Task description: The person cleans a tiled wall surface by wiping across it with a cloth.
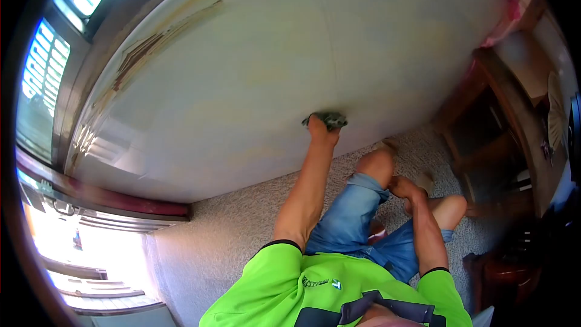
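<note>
My left hand [322, 131] is closed on a dark green patterned cloth [333, 120], pressed against the lower part of a large pale, glossy panel [254, 85]. The cloth shows mostly to the right of the fingers. My left arm reaches out nearly straight. My right hand [402, 187] rests by my bent knee, in front of my shins; its fingers are partly hidden and small, so whether they hold anything cannot be made out.
Brown streaked patterns [142, 54] run along the panel's upper left. Barred windows [45, 63] and a bright doorway [91, 248] lie at the left. Wooden furniture [505, 103] stands at the right, above a speckled floor [224, 230]. A dark red glossy object [508, 275] sits lower right.
</note>
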Demonstrator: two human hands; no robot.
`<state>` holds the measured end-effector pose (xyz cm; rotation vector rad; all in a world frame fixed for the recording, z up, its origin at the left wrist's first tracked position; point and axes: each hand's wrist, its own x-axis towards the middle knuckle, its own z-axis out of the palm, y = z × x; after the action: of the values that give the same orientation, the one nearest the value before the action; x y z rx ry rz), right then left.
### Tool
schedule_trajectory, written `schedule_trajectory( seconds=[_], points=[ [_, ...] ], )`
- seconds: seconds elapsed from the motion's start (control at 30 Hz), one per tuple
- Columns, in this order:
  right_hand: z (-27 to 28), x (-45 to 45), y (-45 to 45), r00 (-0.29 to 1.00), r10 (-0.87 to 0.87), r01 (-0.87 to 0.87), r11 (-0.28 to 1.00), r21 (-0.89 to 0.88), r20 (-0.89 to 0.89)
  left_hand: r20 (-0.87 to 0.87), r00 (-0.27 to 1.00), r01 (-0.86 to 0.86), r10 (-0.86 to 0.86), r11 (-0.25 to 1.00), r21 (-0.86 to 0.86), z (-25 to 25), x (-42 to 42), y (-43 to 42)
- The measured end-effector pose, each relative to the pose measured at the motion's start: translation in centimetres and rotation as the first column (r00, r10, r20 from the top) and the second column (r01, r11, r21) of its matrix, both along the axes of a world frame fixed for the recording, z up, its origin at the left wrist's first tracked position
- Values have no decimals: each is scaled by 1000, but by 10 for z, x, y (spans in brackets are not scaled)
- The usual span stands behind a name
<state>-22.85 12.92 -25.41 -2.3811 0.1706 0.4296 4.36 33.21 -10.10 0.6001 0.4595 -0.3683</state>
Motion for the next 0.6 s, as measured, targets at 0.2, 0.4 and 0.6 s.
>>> schedule_trajectory(
  seconds=[0.2,0.4,0.6],
  points=[
    [-5,2,-3,997,-77,77,997,16,7,149,946,305,-288,947,-104,93,-3,-36],
    [35,8,8,989,-129,130,991,19,-70,518,747,431,-417,897,100,182,-19,-10],
    [26,14,6,991,-113,113,994,-10,-65,241,866,242,-438,789,565,19,-11,-15]
  ],
)
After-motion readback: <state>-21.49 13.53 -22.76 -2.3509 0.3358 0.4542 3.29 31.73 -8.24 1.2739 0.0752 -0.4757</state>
